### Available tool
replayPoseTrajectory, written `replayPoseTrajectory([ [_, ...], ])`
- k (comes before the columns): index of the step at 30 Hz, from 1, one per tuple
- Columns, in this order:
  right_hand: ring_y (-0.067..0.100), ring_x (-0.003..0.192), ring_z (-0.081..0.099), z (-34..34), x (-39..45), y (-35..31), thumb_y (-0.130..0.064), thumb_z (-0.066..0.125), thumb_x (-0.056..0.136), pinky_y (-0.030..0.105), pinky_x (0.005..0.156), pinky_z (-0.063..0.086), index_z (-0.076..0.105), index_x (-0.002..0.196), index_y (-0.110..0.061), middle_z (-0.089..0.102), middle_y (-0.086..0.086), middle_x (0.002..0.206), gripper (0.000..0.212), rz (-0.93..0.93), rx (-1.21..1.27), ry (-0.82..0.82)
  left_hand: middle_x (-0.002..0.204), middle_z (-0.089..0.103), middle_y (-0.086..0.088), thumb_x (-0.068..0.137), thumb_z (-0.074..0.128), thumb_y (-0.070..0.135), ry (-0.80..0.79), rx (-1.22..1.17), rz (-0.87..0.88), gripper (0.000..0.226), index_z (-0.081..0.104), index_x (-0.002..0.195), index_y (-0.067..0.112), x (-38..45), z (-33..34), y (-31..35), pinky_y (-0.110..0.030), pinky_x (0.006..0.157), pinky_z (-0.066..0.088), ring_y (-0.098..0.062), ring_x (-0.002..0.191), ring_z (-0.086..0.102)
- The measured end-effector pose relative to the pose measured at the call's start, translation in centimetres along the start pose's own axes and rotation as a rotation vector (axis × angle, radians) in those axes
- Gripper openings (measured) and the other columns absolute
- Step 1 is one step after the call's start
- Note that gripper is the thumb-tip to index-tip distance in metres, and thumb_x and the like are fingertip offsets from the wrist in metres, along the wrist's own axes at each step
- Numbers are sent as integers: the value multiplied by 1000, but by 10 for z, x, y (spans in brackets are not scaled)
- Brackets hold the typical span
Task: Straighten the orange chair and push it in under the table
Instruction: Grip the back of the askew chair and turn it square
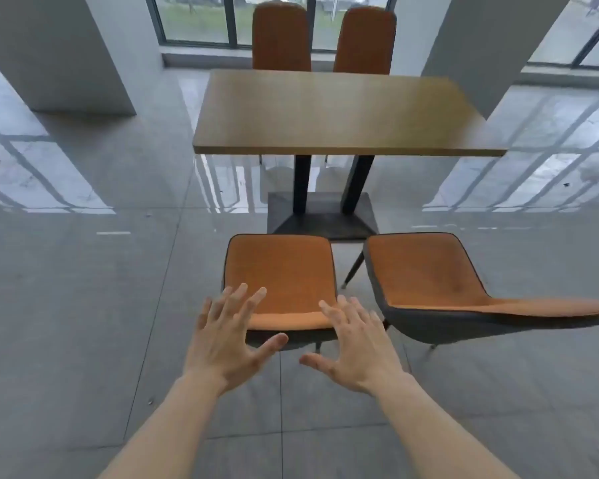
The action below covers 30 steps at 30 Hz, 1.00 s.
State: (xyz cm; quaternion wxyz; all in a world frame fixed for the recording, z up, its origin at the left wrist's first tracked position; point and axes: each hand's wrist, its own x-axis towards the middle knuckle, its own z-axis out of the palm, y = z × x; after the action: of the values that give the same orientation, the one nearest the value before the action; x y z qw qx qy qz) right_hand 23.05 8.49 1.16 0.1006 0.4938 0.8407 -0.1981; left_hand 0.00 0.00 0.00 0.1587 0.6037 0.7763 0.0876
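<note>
Two orange chairs with dark shells stand on my side of the wooden table (339, 108). The left chair (281, 267) faces the table squarely, its seat short of the table's near edge. The right chair (429, 271) is turned askew, its backrest stretching away to the right. My left hand (227, 333) and my right hand (357, 340) hover with fingers spread over the top of the left chair's backrest. Both hands hold nothing, and I cannot tell whether they touch the chair.
Two more orange chairs (281, 36) (365, 39) stand pushed in at the table's far side, before the windows. The table rests on two black posts and a dark base plate (322, 219). White pillars (70, 50) rise left and right on the glossy grey tile floor.
</note>
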Motion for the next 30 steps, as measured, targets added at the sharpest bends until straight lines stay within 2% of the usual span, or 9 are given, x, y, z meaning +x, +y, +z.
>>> replayPoseTrajectory([
  [3,26,153,18,20,10,-1,-91,34,80,50,126,16,21,158,-35,30,1,164,96,-29,-37,38,169,11,10,76,18,97,-85,-9,18,93,10,156,49,3,16,-11,-51,126,-3,-18,156,3],
  [6,24,147,29,35,17,-2,-83,23,87,47,126,16,33,153,-32,42,-3,154,84,-20,-23,125,163,26,11,78,12,91,-103,-23,17,85,24,151,49,5,33,-19,-47,122,10,-17,149,11],
  [8,25,147,30,39,23,-1,-82,15,88,50,127,13,31,155,-31,43,-1,154,85,-22,-40,129,151,39,14,78,5,92,-64,-36,39,86,35,145,47,8,40,-24,-44,117,20,-15,141,24],
  [11,28,143,35,41,32,3,-82,6,86,50,126,18,31,154,-28,47,2,149,90,-40,-85,112,138,46,18,82,3,89,-48,-54,61,80,40,139,47,13,45,-30,-41,110,24,-16,129,35],
  [15,28,134,39,39,40,0,-80,7,86,46,122,24,35,149,-29,47,0,141,86,-31,-96,119,133,48,18,84,3,87,-51,-34,72,77,42,138,47,22,43,-34,-41,108,25,-17,125,37],
  [19,30,126,46,42,57,-4,-78,16,91,49,117,32,43,142,-28,53,1,132,77,-29,-73,144,134,47,19,86,11,85,-56,-12,78,71,42,138,48,38,37,-41,-41,108,26,-16,125,37],
  [26,29,130,41,25,91,10,-78,13,90,49,121,24,37,144,-31,48,-1,136,75,-34,-88,123,126,54,14,90,15,83,-3,-41,81,66,47,133,45,72,40,-37,-47,102,37,-20,119,44],
  [30,32,126,45,14,117,19,-76,18,91,54,119,28,43,140,-28,52,2,131,73,-32,-59,147,126,55,14,91,15,82,14,-28,73,65,49,132,44,102,37,-34,-48,102,38,-21,119,44],
])
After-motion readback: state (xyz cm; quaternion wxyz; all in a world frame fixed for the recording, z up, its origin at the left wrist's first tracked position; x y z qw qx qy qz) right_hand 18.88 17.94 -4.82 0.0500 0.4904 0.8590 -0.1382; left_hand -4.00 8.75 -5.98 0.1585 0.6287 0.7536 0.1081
